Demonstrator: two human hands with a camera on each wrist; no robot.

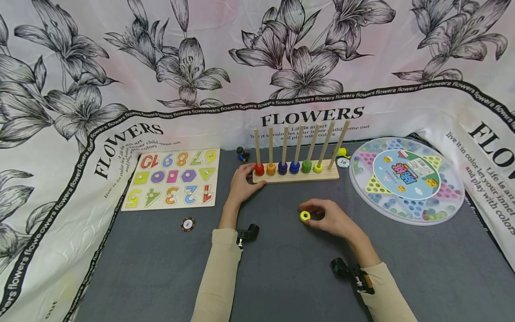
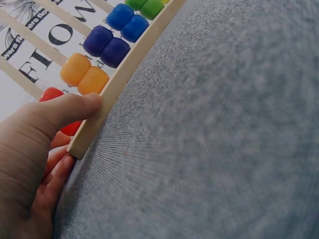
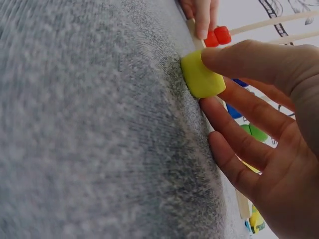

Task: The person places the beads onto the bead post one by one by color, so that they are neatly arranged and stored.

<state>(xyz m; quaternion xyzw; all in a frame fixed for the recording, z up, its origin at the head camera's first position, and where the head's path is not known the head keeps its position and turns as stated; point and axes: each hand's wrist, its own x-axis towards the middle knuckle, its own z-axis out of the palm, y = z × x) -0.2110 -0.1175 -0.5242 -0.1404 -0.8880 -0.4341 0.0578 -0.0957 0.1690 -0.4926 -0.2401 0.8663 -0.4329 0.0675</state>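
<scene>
A wooden peg rack (image 1: 297,176) with upright rods stands at the back of the table. Red (image 2: 51,93), orange (image 2: 76,70), purple (image 2: 115,52), blue (image 2: 134,28) and green (image 2: 151,9) beads sit in stacks of two at the foot of its rods. One yellow-green bead (image 1: 318,168) is on a rod towards the right. My left hand (image 1: 242,182) grips the rack's left end, thumb on the front edge beside the orange beads. In front of the rack, my right hand (image 1: 331,218) pinches a loose yellow bead (image 3: 202,74) between thumb and fingers, low over the grey cloth.
A number-and-shape puzzle board (image 1: 170,180) lies at the left, with a poker chip (image 1: 187,224) before it. Behind the rack's left end is a small dark figure (image 1: 242,154). A round marble board game (image 1: 406,179) lies right, near another chip (image 1: 343,162) and a yellow toy (image 1: 342,152).
</scene>
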